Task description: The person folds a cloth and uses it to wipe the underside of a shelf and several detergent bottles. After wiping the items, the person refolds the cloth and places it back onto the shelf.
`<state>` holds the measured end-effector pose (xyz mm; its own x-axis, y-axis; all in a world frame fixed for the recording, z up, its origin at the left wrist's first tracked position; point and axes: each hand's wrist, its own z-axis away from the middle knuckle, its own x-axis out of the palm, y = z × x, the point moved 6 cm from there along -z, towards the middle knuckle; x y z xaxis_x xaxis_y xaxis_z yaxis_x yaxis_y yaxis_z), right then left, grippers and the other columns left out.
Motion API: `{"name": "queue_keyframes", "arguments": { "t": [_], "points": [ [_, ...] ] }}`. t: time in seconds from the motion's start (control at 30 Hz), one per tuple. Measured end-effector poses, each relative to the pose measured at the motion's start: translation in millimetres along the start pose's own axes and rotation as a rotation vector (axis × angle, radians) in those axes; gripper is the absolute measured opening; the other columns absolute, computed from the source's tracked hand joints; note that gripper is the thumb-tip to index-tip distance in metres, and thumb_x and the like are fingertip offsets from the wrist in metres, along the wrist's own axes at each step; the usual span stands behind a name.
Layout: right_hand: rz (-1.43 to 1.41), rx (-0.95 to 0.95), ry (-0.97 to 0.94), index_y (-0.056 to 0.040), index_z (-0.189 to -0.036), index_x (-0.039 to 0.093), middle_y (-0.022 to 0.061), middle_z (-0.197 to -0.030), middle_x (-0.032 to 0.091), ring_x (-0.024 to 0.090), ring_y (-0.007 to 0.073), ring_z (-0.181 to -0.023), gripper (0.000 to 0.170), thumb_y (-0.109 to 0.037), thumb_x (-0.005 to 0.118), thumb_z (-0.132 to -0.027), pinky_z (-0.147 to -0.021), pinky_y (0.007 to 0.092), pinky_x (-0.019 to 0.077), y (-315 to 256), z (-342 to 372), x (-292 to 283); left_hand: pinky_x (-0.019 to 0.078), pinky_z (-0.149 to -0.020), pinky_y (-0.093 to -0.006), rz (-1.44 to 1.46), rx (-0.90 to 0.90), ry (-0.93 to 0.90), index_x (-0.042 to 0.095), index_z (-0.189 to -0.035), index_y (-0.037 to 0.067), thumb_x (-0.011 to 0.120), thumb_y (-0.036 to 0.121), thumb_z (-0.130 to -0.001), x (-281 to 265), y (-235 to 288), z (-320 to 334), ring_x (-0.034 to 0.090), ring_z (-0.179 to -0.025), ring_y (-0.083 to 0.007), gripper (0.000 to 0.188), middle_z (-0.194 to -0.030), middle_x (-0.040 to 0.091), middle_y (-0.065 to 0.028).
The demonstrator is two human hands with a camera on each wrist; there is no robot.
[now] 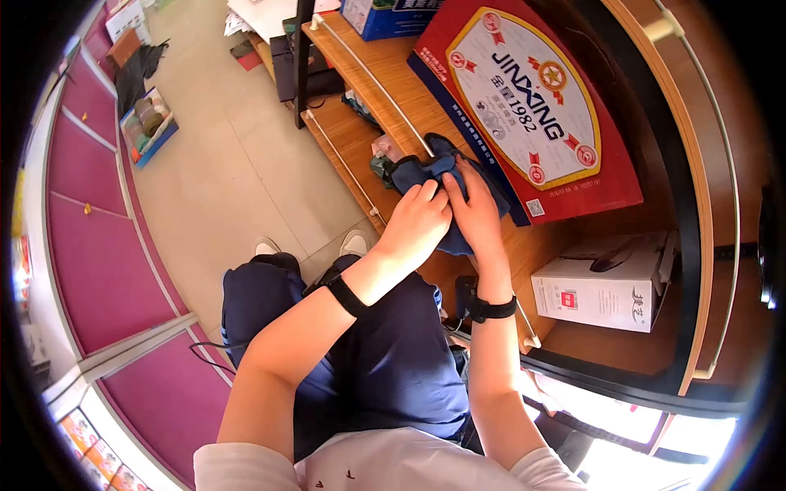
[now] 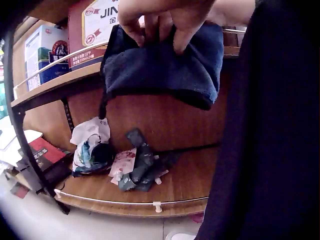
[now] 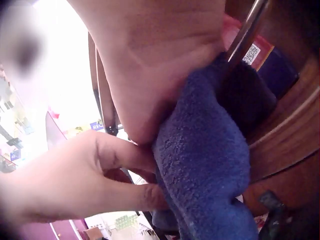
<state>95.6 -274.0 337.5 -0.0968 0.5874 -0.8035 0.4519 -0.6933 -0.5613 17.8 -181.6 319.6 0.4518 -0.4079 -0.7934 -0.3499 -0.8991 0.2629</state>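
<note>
The left hand (image 1: 419, 219) has a closed grip, its bent fingers and thumb pinching a dark blue cloth (image 2: 160, 70). The right hand (image 1: 476, 214) rests against the same cloth, just beside the left; its fingertips are hidden, so how far that grip closes I cannot tell. The cloth is at the thin metal rail (image 1: 383, 97) along the front edge of a wooden shelf (image 1: 385, 69), and part of it hangs below that edge. Behind it stands a large red beer box (image 1: 524, 102), with a white box (image 1: 598, 278) nearby. A lower shelf (image 2: 185, 185) carries a white plastic bag (image 2: 90, 130) and dark green packets (image 2: 142, 167). Across the pale tiled floor (image 1: 246, 164) are purple cupboards (image 1: 106, 262).
</note>
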Motion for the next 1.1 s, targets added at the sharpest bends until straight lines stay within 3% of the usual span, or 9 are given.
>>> {"name": "queue_keyframes", "arguments": {
  "t": [0.17,0.27,0.57,0.77,0.87,0.97,1.1],
  "points": [
    [0.085,0.005,0.038,0.0065,-0.135,0.06,0.0228,-0.148,0.056,0.05,0.0381,-0.14,0.05,-0.034,0.055,-0.106,-0.115,0.0427,0.0404,1.0,28.9,-14.8,0.0492,-0.079,-0.0351,0.131,0.079,-0.022,0.069,-0.082,0.006,0.066,0.013,-0.076,1.4,15.3,4.3,0.06,-0.09,-0.0215,0.01,-0.088,0.063,-0.0036],
    [0.11,0.053,-0.009,0.0042,-0.137,0.058,0.0194,-0.153,0.053,0.047,0.0364,-0.144,0.05,-0.034,0.057,-0.105,-0.116,0.042,0.0392,15.7,58.2,-31.3,0.0519,-0.074,-0.0365,0.174,0.214,-0.023,0.068,-0.081,0.006,0.064,0.013,-0.077,12.7,41.4,14.3,0.063,-0.079,-0.0212,0.008,-0.086,0.061,-0.0045],
    [0.18,0.123,-0.038,-0.0032,-0.141,0.057,0.0151,-0.155,0.051,0.046,0.0349,-0.145,0.048,-0.031,0.062,-0.102,-0.117,0.0406,0.0387,42.5,141.7,-82.0,0.0559,-0.068,-0.0378,0.277,0.442,-0.235,0.069,-0.082,0.006,0.065,0.011,-0.08,15.1,89.5,10.1,0.072,-0.076,-0.0248,0.007,-0.08,0.066,-0.0068],
    [0.337,0.221,0.16,-0.0003,-0.13,0.064,0.0169,-0.141,0.063,0.06,0.0355,-0.13,0.04,-0.026,0.067,-0.099,-0.106,0.0419,0.0489,36.3,177.8,-92.8,0.0573,-0.066,-0.0378,0.28,0.517,-0.359,0.068,-0.091,0.007,0.062,0.011,-0.086,-4.0,96.0,11.7,0.072,-0.077,-0.026,0.009,-0.083,0.066,-0.0074],
    [0.381,0.201,0.19,-0.0007,-0.13,0.064,0.0173,-0.138,0.065,0.061,0.0349,-0.128,0.038,-0.025,0.065,-0.101,-0.103,0.0429,0.0511,32.7,173.4,-87.6,0.0586,-0.065,-0.0394,0.387,0.404,-0.299,0.063,-0.098,0.006,0.059,0.011,-0.089,-16.8,85.2,6.1,0.071,-0.078,-0.0291,0.011,-0.09,0.065,-0.0089],
    [0.326,0.162,0.174,-0.0008,-0.134,0.062,0.0176,-0.139,0.064,0.06,0.0344,-0.13,0.041,-0.028,0.061,-0.103,-0.104,0.0424,0.0505,35.1,156.3,-79.8,0.0579,-0.066,-0.0391,0.346,0.392,-0.132,0.06,-0.092,0.006,0.065,0.012,-0.087,-25.4,76.2,0.1,0.071,-0.082,-0.026,0.009,-0.088,0.063,-0.0073],
    [0.172,0.11,0.109,-0.0009,-0.139,0.059,0.0187,-0.142,0.061,0.055,0.0335,-0.135,0.046,-0.033,0.054,-0.106,-0.109,0.0414,0.0472,31.5,119.2,-64.5,0.0584,-0.079,-0.0355,0.304,0.345,0.048,0.068,-0.104,0.007,0.075,0.012,-0.082,-45.9,58.0,-17.0,0.07,-0.095,-0.0239,0.024,-0.111,0.068,-0.0058]
  ]
}}
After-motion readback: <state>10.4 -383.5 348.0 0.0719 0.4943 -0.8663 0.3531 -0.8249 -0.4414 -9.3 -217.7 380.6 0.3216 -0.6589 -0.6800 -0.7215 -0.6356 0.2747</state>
